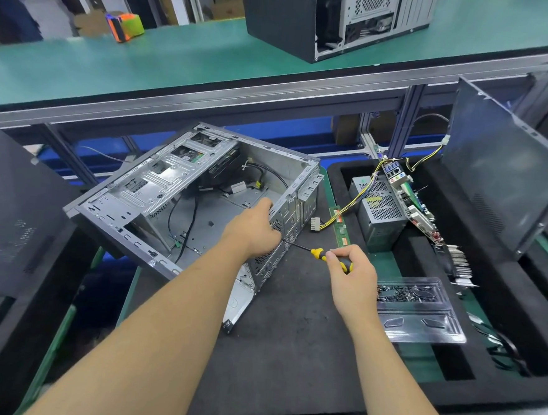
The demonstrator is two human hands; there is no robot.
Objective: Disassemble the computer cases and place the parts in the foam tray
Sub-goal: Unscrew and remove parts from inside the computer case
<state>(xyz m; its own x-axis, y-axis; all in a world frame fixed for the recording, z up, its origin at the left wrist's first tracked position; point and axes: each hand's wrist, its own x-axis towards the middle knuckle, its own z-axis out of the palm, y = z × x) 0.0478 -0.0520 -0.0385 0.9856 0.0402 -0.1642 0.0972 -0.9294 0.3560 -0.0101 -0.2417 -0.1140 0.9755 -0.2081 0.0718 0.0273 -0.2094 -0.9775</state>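
Green shelving [146, 65] is running across the far side, and another computer case [338, 17] is standing on it at the right. Nearer, on the dark work mat [289, 338], the open computer case [195, 202] is lying tilted, open side up. My left hand [256, 228] is gripping its right rear edge, fingers curled over the metal. My right hand [352, 274] is holding the yellow and black screwdriver [324, 256], its tip touching the rear panel just beside my left hand. To the right, the foam tray [501, 320] is holding a power supply [379, 211] and a motherboard [409, 203] standing on edge. A clear plastic tray [420, 314] with screws is lying near my right wrist.
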